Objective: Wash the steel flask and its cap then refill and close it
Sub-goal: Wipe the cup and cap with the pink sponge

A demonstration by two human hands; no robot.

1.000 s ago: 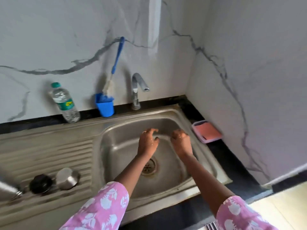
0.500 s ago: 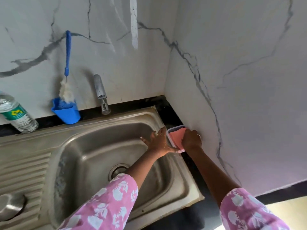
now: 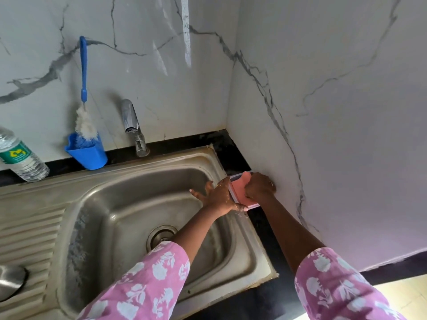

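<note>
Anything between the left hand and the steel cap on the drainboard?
Nothing visible. Between the left hand and the steel cap lie only the sink basin and drainboard ribs. The cap is partly out of frame. The right hand grips the pink bar.

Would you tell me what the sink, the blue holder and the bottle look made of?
Sink: brushed steel, dull grey sheen with water stains. Blue holder: probably moulded plastic, uniform matte colour. Bottle: clear thin plastic, ribbed and see-through, with a green label.
</note>
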